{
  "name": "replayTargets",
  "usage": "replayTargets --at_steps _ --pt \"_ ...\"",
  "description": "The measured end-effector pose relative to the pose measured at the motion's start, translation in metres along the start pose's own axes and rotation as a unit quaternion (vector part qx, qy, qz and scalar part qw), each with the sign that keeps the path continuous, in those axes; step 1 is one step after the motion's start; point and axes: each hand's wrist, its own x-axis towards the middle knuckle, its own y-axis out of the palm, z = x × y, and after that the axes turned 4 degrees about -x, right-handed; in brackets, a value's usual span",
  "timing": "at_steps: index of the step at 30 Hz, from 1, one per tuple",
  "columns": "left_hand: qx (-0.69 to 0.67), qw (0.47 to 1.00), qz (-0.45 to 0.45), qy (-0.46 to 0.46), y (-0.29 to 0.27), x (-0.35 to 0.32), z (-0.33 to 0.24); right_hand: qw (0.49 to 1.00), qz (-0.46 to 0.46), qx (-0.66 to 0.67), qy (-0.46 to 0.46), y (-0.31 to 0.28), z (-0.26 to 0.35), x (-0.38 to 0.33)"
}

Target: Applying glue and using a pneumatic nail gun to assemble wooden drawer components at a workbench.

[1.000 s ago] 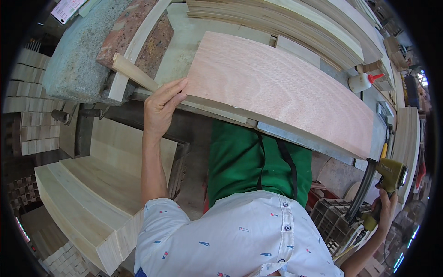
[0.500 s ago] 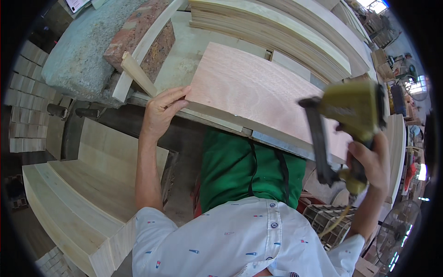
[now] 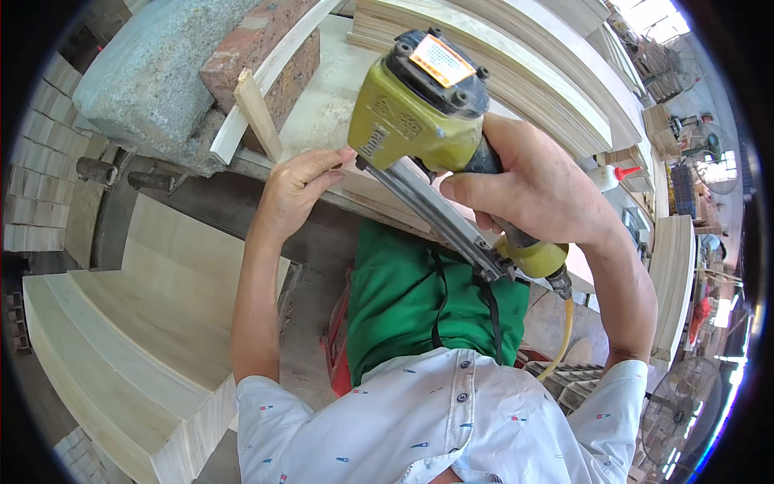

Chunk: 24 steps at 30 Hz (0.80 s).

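Note:
My right hand [image 3: 536, 185] is wrapped round the grip of an olive-green pneumatic nail gun [image 3: 419, 121] with a black cap. Its metal magazine slants down to the right, and a yellow air hose [image 3: 568, 331] hangs from the handle end. The gun's nose is close to the left end of a flat wooden board [image 3: 371, 192]; whether they touch is hidden. At that end my left hand [image 3: 298, 189] pinches the board's corner between thumb and fingers. Much of the board lies hidden behind the gun and my right hand.
Long wooden strips [image 3: 484, 64] are stacked at the back. A concrete block [image 3: 161, 81], a brick [image 3: 242, 56] and a thin upright stick [image 3: 260, 117] stand left. Below them lies a curved wooden piece [image 3: 121, 339]. A red-tipped bottle [image 3: 609, 176] and a fan [image 3: 681, 403] are right.
My right hand has brought the nail gun left and over the board, to its left end near my left hand. My left hand stays at the corner.

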Motion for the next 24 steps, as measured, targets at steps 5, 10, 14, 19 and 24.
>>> replayTargets --at_steps 5,10,14,19,24 --pt "-0.012 1.0 -0.003 0.002 0.004 0.002 0.003 1.0 -0.002 -0.015 -0.001 0.005 0.003 0.006" --pt "0.012 1.0 -0.004 0.0 0.002 -0.002 0.004 0.999 0.006 -0.033 0.001 0.011 0.005 0.01" --pt "0.01 1.0 -0.007 -0.002 0.003 -0.002 0.002 0.998 -0.01 -0.06 -0.01 0.012 0.003 0.007" --pt "0.011 1.0 0.0 0.007 0.006 0.001 0.005 0.994 -0.032 -0.099 -0.023 0.008 -0.004 0.002" --pt "0.077 0.996 -0.044 -0.016 0.007 -0.003 0.001 0.996 -0.055 -0.002 0.075 -0.012 -0.013 -0.05"
